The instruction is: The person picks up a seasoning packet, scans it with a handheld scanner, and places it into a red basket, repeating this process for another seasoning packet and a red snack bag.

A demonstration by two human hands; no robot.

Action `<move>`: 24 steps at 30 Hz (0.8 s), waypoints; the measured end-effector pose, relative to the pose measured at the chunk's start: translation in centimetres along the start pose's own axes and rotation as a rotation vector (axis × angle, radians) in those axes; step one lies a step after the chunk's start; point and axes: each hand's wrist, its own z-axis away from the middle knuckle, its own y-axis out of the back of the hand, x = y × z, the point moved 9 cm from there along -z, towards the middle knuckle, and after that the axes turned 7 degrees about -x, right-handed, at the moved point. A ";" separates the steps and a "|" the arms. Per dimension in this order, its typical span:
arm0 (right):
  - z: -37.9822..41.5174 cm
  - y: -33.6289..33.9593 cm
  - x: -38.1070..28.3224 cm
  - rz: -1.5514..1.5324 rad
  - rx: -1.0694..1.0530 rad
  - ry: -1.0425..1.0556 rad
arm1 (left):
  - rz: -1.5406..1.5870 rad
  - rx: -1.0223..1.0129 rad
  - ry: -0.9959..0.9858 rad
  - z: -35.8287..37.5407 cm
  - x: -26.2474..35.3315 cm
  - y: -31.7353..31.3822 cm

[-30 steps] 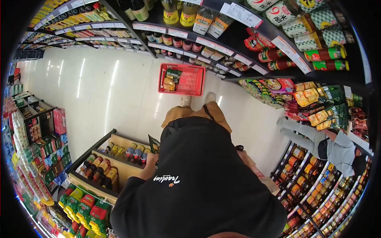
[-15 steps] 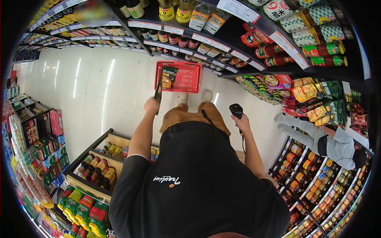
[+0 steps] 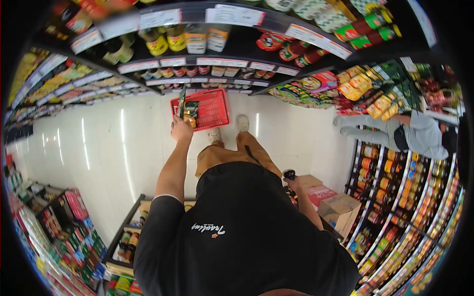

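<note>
Overall, condiment shelving (image 3: 275,20): spans 12 o'clock, bottles and jars standing behind price tags.
Pale floor (image 3: 153,135): glossy, widest toward 9 o'clock.
Other person (image 3: 422,135): in grey at 3 o'clock, well apart from the hands.
Cardboard boxes (image 3: 340,209): at 4 o'clock, just beyond the right hand; more of them shows than half a second ago.
Red shopping basket (image 3: 217,111): on the floor between 10 and 11 o'clock, just beside the left shoe (image 3: 213,134), with a green-and-yellow package (image 3: 191,112) inside. A short step could knock it, the feet being so close. Against the earlier frame it sits farther left and more turned in view, probably because the camera shifted.
Flat dark packet (image 3: 181,101): at 10 o'clock, grasped by the left hand (image 3: 182,130), edge-on along the basket's left side; whether above or inside the rim, I cannot tell. Loosened there, it could catch the rim and slip outside, being off the basket's middle. Half a second ago it was by the near left corner; now it reaches farther along.
Black barcode scanner (image 3: 289,173): at 4 o'clock, fingers of the right hand (image 3: 296,183) wrapped round it. An outward swing might clip the boxes. Earlier it was held out ahead; now it is drawn back beside the hip.
</note>
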 end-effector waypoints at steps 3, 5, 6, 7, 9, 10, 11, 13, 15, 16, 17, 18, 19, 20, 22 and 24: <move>-0.2 -2.1 2.3 -0.074 0.018 -0.033 | -0.149 -0.200 -0.144 0.9 3.2 -4.9; -0.7 -3.3 2.6 -0.140 0.049 0.021 | -0.188 -0.568 -0.242 3.8 6.5 -9.4; -0.2 -2.9 1.6 -0.120 0.101 0.055 | -0.192 -0.642 -0.347 5.4 7.6 -12.5; 0.5 -2.4 0.4 -0.097 0.153 0.089 | -0.174 -0.693 -0.408 7.1 8.9 -14.0; 0.5 -1.7 -1.3 -0.050 0.193 0.112 | -0.131 -0.791 -0.488 11.0 11.2 -14.8; 0.4 -1.5 -2.1 -0.056 0.186 0.146 | -0.107 -0.835 -0.509 12.7 11.8 -14.3; 0.3 -1.1 -3.0 -0.065 0.183 0.181 | -0.060 -0.858 -0.560 13.5 11.3 -15.5; -0.6 -0.4 -3.7 -0.083 0.178 0.215 | -0.006 -0.924 -0.624 13.7 10.5 -16.4; -0.6 0.9 -4.7 -0.100 0.167 0.218 | 0.056 -0.872 -0.549 12.1 9.4 -14.0; -0.7 1.7 -5.2 -0.105 0.160 0.223 | 0.115 -0.774 -0.464 10.8 8.6 -12.4; -1.3 2.2 -5.4 -0.103 0.167 0.221 | 0.028 -0.698 -0.402 9.3 7.2 -11.5; -2.0 2.8 -5.4 -0.105 0.173 0.235 | -0.053 -0.620 -0.335 7.7 5.5 -10.6; -2.6 3.2 -5.3 -0.104 0.174 0.249 | -0.085 -0.600 -0.263 6.2 3.6 -10.2; -3.1 3.8 -5.2 -0.101 0.172 0.264 | -0.115 -0.579 -0.187 4.8 1.6 -9.8; -4.2 5.3 -4.5 -0.100 0.170 0.270 | -0.074 -0.502 -0.050 3.5 -1.3 -7.2; -4.6 7.0 -4.0 -0.116 0.179 0.278 | -0.044 -0.448 0.043 3.0 -3.2 -6.1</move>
